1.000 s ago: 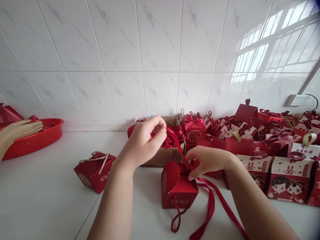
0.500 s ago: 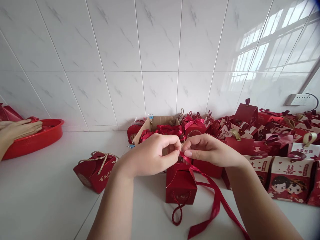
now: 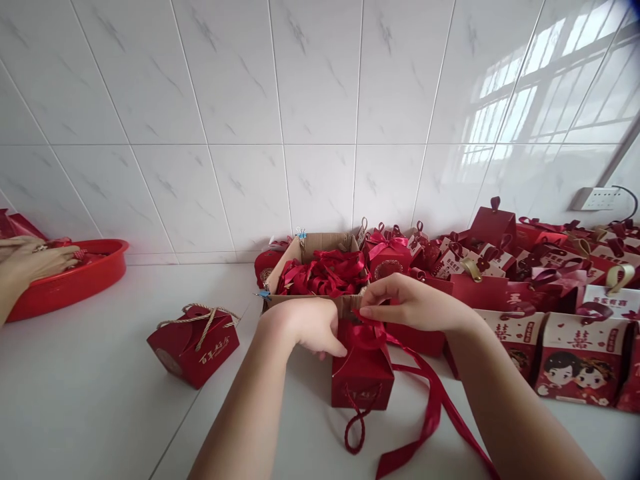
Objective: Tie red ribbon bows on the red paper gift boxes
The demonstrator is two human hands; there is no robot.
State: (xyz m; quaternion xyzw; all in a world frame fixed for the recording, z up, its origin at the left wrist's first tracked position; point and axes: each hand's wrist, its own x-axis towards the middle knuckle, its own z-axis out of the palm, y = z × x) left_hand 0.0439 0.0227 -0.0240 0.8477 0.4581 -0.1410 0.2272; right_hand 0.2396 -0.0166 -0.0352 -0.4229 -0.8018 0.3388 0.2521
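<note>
Left hand (image 3: 315,328): curled, thumb by the lid's left edge of red box (image 3: 361,373); fingertips hidden, can't tell if gripping. Box upright on worktop (image 3: 100,387), centre; likely light, crushable card, so hold low by side walls. Right hand (image 3: 364,308): thumb and fingers pinched on red ribbon (image 3: 435,400); limp, probably slippery, pinch near the lid.

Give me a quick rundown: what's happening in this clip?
A person's right hand pinches a red ribbon above a small red box, while the left hand is at the box's left side, fingers partly hidden. The ribbon's long tails trail to the right. Behind is a cardboard box of red ribbons. At far left, another person's hand is over a red basin.
</note>
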